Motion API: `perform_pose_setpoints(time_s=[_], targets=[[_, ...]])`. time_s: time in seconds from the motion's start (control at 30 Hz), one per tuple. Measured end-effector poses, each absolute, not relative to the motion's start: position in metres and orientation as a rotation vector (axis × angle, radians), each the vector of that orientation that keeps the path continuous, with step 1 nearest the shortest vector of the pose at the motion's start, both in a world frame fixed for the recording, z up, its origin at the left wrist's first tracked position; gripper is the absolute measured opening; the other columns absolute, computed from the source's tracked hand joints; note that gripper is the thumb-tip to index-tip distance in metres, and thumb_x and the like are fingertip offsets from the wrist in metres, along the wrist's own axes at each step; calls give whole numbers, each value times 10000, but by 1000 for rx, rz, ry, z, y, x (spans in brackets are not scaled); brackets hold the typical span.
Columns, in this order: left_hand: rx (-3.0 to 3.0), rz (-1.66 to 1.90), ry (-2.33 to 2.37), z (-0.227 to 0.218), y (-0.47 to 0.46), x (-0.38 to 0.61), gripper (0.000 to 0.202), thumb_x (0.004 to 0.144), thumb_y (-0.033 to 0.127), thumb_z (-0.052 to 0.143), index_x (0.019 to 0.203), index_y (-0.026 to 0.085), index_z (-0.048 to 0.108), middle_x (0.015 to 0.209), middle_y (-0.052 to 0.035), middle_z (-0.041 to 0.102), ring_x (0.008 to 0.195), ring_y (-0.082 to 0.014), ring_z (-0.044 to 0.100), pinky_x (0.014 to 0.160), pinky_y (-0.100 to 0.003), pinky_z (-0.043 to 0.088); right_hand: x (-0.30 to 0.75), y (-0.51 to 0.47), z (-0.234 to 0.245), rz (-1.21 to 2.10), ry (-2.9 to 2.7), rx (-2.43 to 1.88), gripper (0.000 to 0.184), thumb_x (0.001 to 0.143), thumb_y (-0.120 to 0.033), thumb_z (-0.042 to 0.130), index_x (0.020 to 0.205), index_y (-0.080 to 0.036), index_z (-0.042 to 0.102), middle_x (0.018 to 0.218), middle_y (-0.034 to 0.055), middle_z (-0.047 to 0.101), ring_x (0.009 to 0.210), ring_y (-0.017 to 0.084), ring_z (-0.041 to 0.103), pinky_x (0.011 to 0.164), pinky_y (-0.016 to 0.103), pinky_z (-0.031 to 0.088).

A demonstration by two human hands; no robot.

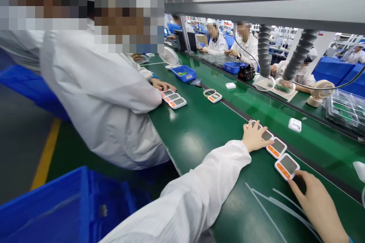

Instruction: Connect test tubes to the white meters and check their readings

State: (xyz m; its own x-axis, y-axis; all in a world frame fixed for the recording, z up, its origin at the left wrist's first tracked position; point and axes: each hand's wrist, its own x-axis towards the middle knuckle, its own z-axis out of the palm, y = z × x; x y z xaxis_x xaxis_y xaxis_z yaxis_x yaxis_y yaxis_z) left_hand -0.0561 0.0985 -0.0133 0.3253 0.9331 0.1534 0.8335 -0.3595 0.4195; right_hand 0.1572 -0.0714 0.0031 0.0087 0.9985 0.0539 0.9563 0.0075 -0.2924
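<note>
Several small white devices with grey displays and orange button strips lie in a slanting row on the green bench. My left hand [253,137] rests palm down over the far end of the row, fingers spread across the devices there and partly hiding them. Its thumb reaches the edge of a third device [276,148]. At the near end, the thumb and index finger of my right hand [316,193] pinch the lower right corner of the closest device [288,166]. That one touches or nearly touches its neighbour.
Thin pale strips [270,205] lie by my right hand. A co-worker's hand [162,84] at left covers similar devices [175,100]. Farther along are a blue tray [184,73], a device with a ring [214,97] and white parts [295,125]. A blue bin [42,205] stands lower left.
</note>
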Motion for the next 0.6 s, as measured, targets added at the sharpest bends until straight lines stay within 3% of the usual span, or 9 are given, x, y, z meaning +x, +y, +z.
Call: perform_pose_setpoints(time_s=[0.1,0.23,0.3,0.4,0.6], targets=[[2313,624,1573,-15,92,-50,864,733,849,461,1387,290,534,1571,-176,301,1430,-513,163,1085,-688,176,143,-60,-6,-67,-2072,-2007,639,935,-600,369,1374,-146,466,1397,179,494,1275,366,465,954,485,468],[2303,690,1568,-17,82,-45,780,814,785,410,1387,271,533,1571,-187,294,1430,-516,156,1078,-703,175,112,-33,-20,-280,-2113,-2174,654,946,-593,354,1489,-228,379,1537,133,341,1399,415,284,917,652,431],[2306,697,1580,-17,78,-45,708,859,732,389,1387,282,528,1574,-158,300,1437,-494,157,1085,-691,186,103,-21,-27,-340,-2124,-2203,639,947,-601,322,1478,-254,405,1528,115,361,1386,393,315,931,694,388],[2329,728,1589,-17,75,-47,667,880,711,364,1382,301,521,1571,-116,316,1436,-461,184,1092,-666,217,105,-10,-36,-399,-2087,-2153,662,920,-631,261,1435,-264,458,1503,96,401,1309,353,422,930,654,402],[2322,772,1567,-25,76,-45,672,880,697,387,1352,249,556,1542,-164,344,1423,-493,193,1072,-699,236,138,2,-46,-467,-2129,-1878,674,899,-661,188,1281,-261,573,1367,80,542,1096,336,565,907,545,444]])
